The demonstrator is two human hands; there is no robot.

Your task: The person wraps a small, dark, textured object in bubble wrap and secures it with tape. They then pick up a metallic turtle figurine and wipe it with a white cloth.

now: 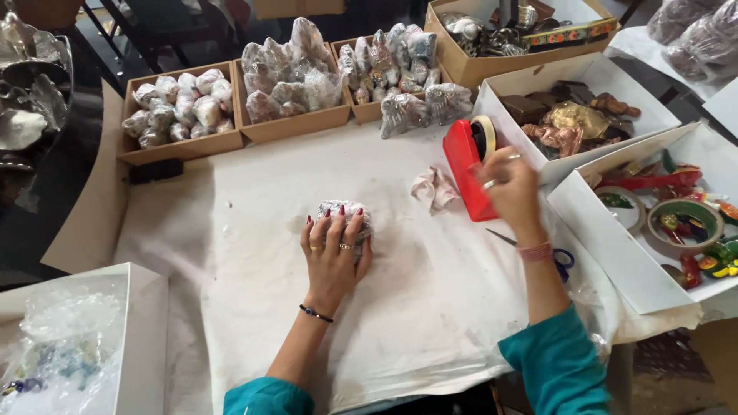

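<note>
My left hand (336, 253) presses down on a small bundle wrapped in bubble wrap (344, 209) in the middle of the white sheet covering the table (246, 307). My right hand (509, 184) is at a red tape dispenser (466, 165), fingers pinched at the roll of tape (484, 135) on top. A crumpled scrap of pale paper (434, 187) lies between the two hands. Blue-handled scissors (559, 257) lie partly hidden under my right forearm.
Brown cardboard boxes (178, 146) filled with several bubble-wrapped bundles line the far edge. White boxes (607, 238) at the right hold painted and metallic ornaments. Another white box (146, 307) with bubble wrap stands at the near left. Metal pieces (27, 92) lie at far left.
</note>
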